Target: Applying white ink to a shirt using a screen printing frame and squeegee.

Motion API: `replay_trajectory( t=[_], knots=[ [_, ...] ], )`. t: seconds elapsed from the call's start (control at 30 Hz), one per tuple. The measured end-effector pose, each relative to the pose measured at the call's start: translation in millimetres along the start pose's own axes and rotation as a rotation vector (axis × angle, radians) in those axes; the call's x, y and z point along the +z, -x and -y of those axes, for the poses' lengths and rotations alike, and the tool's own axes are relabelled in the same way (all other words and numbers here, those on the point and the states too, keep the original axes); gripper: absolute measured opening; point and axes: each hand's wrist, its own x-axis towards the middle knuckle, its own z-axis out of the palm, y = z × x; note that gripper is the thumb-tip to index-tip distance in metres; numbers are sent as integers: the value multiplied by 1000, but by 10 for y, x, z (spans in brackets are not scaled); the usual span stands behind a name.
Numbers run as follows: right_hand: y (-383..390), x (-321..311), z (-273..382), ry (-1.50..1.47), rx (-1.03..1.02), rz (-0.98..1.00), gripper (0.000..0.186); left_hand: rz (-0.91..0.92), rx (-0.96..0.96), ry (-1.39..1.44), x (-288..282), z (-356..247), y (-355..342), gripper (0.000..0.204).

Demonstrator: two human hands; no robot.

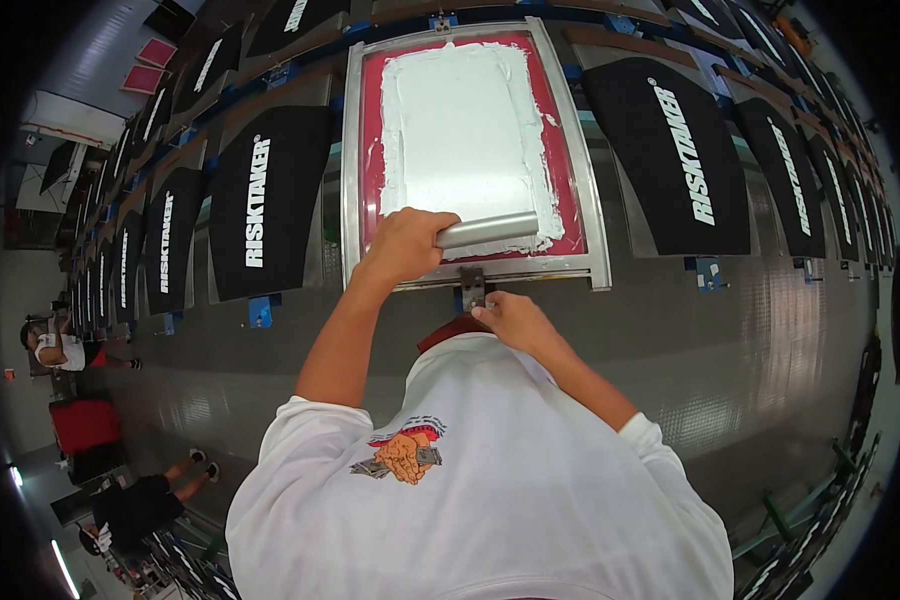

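At the near edge of the aluminium-framed printing screen (470, 150), coated red and spread with white ink, a silver metal squeegee handle (488, 230) is clenched by the left hand (405, 245). Below it, the grey frame clamp (472, 288) is pinched by the right hand (510, 320). Black printed fabric panels (270, 200) are laid on both sides.

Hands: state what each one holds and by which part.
Left hand grips the left end of the metal squeegee handle over the screen frame. Right hand pinches the metal clamp at the frame's near edge.
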Motion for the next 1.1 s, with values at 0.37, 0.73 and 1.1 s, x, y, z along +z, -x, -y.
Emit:
replay_trajectory(
  t=[0.37, 0.73, 1.1],
  knots=[
    [-736, -893, 393, 877, -486, -143, 5, 6, -113, -281, 31, 292, 114, 21],
    [-2852, -1546, 643, 933, -660, -672, 10, -528, 142, -426, 125, 1692, -1926, 12],
    [-1017, -1044, 410, 676, -365, -80, 31, 120, -64, -145, -146, 671, -217, 20]
  ],
)
